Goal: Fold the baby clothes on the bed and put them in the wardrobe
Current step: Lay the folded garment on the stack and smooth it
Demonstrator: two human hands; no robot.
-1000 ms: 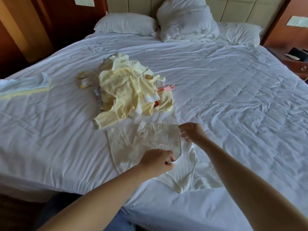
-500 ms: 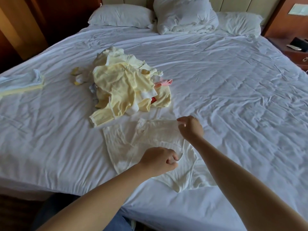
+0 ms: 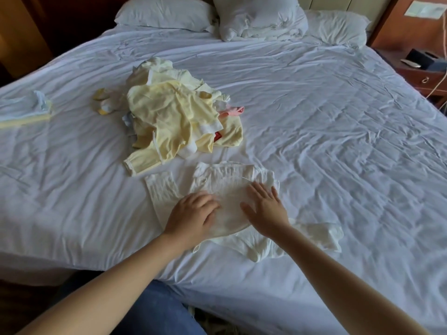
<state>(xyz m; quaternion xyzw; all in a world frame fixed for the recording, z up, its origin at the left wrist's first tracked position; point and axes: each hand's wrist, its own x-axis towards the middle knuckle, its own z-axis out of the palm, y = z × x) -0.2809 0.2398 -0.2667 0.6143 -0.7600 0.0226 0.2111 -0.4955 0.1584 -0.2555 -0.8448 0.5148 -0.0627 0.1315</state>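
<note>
White garment (image 3: 217, 180) part-folded, pressed flat by left hand (image 3: 191, 218) and right hand (image 3: 266, 211), both spread wide | pile (image 3: 174, 117) left unfolded | wardrobe step judged not begun

Nothing here can be read: no words, numbers or brand marks. The pale plate (image 3: 423, 8) on the wooden panel (image 3: 396, 25) at the upper right is too blurred to show any writing. The dark items (image 3: 419, 59) on the bedside cabinet (image 3: 425, 78) and the pile of baby clothes (image 3: 174, 117) show no legible print.
</note>
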